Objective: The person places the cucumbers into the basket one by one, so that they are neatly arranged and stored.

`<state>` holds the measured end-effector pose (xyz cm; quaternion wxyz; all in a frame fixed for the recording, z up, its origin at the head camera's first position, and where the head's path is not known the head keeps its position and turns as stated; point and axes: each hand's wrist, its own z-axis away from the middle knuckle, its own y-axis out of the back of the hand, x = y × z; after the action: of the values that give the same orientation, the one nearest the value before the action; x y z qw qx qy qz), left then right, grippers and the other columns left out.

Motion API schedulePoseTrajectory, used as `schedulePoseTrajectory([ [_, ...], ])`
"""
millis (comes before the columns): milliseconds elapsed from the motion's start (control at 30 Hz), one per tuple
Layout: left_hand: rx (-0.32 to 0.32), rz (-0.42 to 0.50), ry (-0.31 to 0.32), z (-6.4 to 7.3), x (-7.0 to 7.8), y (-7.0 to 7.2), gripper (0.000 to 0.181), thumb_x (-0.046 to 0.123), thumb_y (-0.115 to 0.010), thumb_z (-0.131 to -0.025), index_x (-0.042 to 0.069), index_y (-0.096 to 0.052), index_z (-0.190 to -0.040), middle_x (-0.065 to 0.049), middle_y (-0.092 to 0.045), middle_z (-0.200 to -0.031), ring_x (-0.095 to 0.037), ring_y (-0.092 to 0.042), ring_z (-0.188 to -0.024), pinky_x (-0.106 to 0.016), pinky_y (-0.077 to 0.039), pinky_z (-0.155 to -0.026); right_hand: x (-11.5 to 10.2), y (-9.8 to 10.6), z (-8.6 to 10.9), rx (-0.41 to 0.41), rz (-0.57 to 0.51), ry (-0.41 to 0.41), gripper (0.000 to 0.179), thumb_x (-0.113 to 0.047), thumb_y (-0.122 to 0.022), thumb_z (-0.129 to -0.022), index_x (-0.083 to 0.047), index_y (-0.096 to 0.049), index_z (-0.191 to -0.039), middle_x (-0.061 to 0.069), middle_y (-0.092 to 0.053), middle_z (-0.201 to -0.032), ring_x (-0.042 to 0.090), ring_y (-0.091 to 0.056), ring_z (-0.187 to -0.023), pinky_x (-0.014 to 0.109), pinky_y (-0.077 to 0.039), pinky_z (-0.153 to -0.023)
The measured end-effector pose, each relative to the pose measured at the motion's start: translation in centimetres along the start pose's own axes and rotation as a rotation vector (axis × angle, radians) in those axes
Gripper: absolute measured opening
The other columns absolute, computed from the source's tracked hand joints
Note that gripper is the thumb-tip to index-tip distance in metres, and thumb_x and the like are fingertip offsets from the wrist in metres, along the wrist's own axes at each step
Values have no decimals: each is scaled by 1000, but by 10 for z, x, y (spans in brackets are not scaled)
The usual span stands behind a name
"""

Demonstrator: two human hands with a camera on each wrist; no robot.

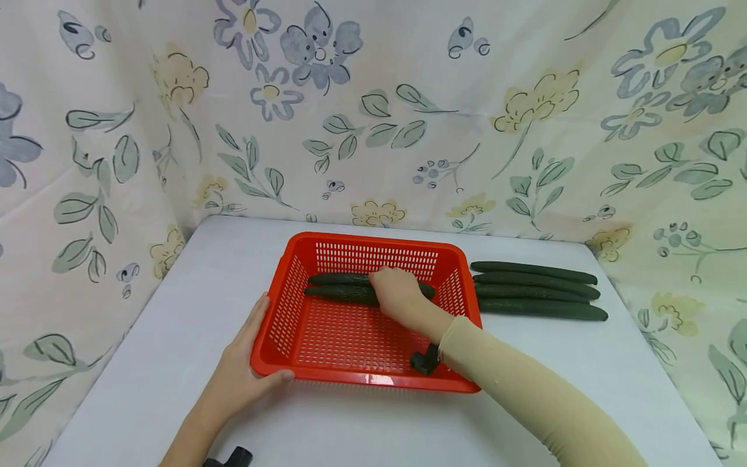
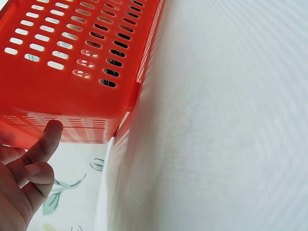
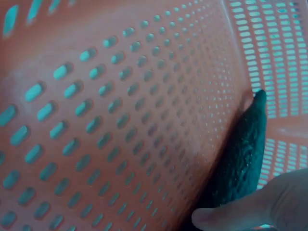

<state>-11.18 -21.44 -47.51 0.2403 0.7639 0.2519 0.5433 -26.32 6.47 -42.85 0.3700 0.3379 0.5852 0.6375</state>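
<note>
A red perforated plastic basket stands on the table. Inside, two dark green cucumbers lie side by side along its far wall. My right hand reaches in from the right and grips a cucumber at its middle, covering part of both. In the right wrist view the thumb presses on the cucumber, whose tip is close to the basket wall. At the basket's front left corner my left hand rests against the outside, fingers along the left side and thumb on the front rim. Its fingertips touch the red wall in the left wrist view.
Several more cucumbers lie in a row on the white table, just right of the basket. A floral curtain hangs behind the table and along both sides. A black wrist camera sits over the basket's front right part.
</note>
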Motion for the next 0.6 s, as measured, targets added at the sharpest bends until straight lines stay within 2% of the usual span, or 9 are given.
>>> schedulePoseTrajectory([
  [67,-1,-3,-1,0,0,0,129,31,-96,-71,24,-16,-172,-1,-25,-176,-34,-48,-146,-33,-53,-99,1,0,-1,-7,3,-6,20,-8,-82,-90,-13,-77,-109,8,-77,-105,30,-74,-89,48,-63,-65],
  [133,0,-6,-4,1,0,0,130,31,-96,-70,24,-16,-172,-1,-25,-176,-33,-47,-147,-31,-51,-100,5,5,-1,-37,-43,-9,21,-10,-85,-87,-12,-76,-106,8,-76,-103,29,-73,-90,47,-63,-67],
  [267,4,-9,-6,1,-1,2,130,31,-97,-70,24,-17,-172,0,-26,-176,-28,-43,-151,-27,-46,-103,23,24,-1,-133,-235,-36,32,-24,-89,-85,-10,-74,-110,6,-75,-104,24,-69,-92,43,-60,-79],
  [367,1,-14,-1,1,-1,1,129,32,-96,-70,24,-17,-172,-1,-26,-176,-29,-41,-153,-30,-47,-104,40,42,6,-164,-421,-84,42,-32,-86,-89,-6,-73,-120,7,-74,-104,22,-69,-83,39,-59,-76],
  [500,-3,-24,3,1,0,0,129,34,-96,-71,23,-16,-172,-2,-26,-176,-35,-42,-151,-41,-51,-102,63,57,18,-107,-616,-113,46,-31,-84,-92,-3,-70,-126,10,-72,-103,22,-69,-69,33,-60,-64],
  [600,2,-24,4,1,0,-1,129,33,-96,-71,24,-16,-172,-2,-26,-176,-35,-43,-151,-41,-52,-101,79,60,29,-19,-668,-86,45,-31,-82,-94,-2,-69,-126,12,-72,-107,22,-69,-75,34,-61,-66],
])
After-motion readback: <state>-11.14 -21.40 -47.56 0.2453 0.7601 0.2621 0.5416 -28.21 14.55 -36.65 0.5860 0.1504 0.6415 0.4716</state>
